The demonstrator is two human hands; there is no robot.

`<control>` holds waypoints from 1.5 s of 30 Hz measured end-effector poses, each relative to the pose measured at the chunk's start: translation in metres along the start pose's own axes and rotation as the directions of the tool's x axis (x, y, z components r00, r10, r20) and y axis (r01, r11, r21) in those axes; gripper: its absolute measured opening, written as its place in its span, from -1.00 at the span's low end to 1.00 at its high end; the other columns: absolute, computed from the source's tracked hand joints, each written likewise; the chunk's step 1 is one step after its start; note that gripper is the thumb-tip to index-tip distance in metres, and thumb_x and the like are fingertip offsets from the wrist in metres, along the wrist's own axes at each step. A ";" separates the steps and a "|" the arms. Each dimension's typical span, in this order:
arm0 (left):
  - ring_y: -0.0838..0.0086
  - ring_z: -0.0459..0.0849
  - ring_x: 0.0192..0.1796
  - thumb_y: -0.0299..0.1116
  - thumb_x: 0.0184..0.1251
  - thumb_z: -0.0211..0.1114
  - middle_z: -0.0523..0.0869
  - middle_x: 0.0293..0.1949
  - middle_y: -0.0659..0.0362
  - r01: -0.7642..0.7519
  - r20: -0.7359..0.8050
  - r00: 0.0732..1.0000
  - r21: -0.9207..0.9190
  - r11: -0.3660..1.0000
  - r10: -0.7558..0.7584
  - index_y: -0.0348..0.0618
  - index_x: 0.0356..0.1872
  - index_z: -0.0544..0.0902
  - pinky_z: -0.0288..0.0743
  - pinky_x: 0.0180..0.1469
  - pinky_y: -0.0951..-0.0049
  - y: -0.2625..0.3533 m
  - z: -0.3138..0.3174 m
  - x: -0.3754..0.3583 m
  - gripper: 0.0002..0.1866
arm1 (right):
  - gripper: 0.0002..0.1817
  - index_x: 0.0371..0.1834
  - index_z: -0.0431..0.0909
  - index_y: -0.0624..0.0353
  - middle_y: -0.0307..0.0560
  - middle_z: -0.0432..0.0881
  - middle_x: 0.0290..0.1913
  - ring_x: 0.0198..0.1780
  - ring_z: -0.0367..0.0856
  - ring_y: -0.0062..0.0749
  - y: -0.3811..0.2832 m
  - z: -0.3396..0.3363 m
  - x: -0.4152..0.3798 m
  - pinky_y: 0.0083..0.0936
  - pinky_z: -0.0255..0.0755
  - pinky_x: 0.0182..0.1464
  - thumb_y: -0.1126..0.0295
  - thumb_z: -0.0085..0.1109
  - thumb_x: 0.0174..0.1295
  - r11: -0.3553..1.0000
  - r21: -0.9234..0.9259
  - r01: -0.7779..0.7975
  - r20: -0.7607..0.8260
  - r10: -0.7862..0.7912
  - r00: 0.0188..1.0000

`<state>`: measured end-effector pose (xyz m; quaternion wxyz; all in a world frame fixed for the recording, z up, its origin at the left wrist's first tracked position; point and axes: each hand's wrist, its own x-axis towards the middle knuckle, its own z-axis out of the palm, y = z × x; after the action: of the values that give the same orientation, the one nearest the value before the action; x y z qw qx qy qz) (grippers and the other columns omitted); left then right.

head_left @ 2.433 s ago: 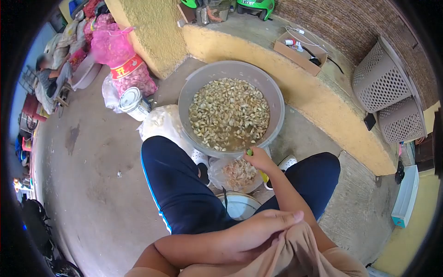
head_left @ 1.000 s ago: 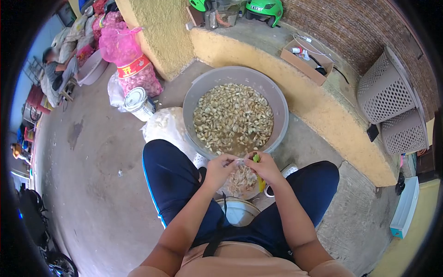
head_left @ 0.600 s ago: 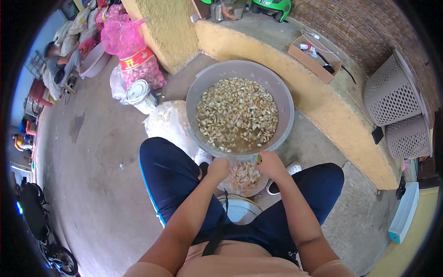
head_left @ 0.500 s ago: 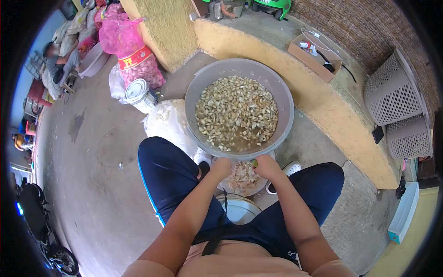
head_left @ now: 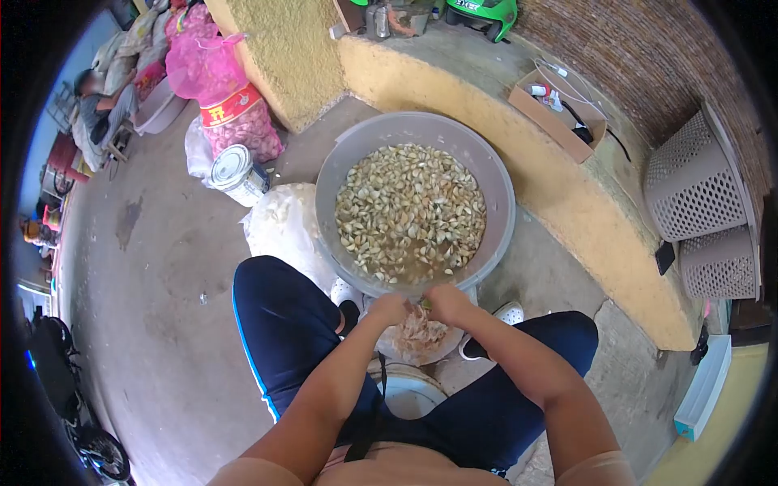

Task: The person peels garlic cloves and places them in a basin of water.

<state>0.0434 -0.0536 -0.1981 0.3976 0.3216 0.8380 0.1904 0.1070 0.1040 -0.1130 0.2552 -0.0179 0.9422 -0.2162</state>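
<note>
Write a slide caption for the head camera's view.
Two hands work over a bag of papery peelings, beside a wide tub of cloves in cloudy water.

Even daylight, soft shadows, with strong fisheye bending and black, vignetted edges.

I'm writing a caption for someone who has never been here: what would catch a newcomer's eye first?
Probably the wide grey tub in the middle, holding a mass of pale, clove-like pieces in murky liquid. Next, both hands, left and right, close together at its near edge, above papery scraps. Then the bright pink mesh sack at upper left.
</note>
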 end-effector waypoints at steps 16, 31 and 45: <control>0.30 0.61 -0.32 -0.36 0.03 0.10 0.64 -0.44 0.05 0.019 -0.479 0.820 -0.524 0.851 -0.313 -0.19 -0.34 0.61 0.43 -0.26 0.38 -0.054 -0.033 0.159 -0.80 | -0.78 -0.34 0.44 0.38 0.18 0.49 -0.31 -0.31 0.55 -0.01 -0.001 -0.094 -0.015 -0.26 0.47 -0.30 0.49 0.04 -0.08 0.966 0.024 0.258 0.170 -0.258 0.951; 0.07 0.26 0.16 -0.32 -0.16 0.33 0.18 0.20 -0.01 0.352 -0.237 0.870 -0.313 0.882 -0.431 0.08 0.15 0.26 0.25 0.11 0.23 -0.037 -0.038 0.262 -0.28 | -0.86 -0.45 0.42 0.35 0.07 0.47 -0.41 -0.35 0.56 -0.17 0.023 -0.089 -0.017 -0.39 0.50 -0.40 0.50 -0.05 -0.05 0.939 0.111 0.327 0.295 -0.345 0.891; 0.44 0.57 -0.21 -0.44 -0.02 0.23 0.57 -0.21 0.11 0.391 0.250 0.919 -0.692 0.607 -0.306 -0.16 0.01 0.39 0.50 -0.32 0.40 -0.054 -0.024 0.243 -0.53 | -0.86 -0.43 0.43 0.29 0.05 0.48 -0.40 -0.35 0.56 -0.16 0.028 -0.091 -0.010 -0.38 0.49 -0.37 0.45 -0.06 0.00 0.943 0.102 0.318 0.220 -0.333 0.917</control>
<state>-0.1120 0.0738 -0.3464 0.5654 -0.0236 0.7155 0.4096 0.0739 0.1674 -0.0494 0.3254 -0.1913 0.8820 -0.2821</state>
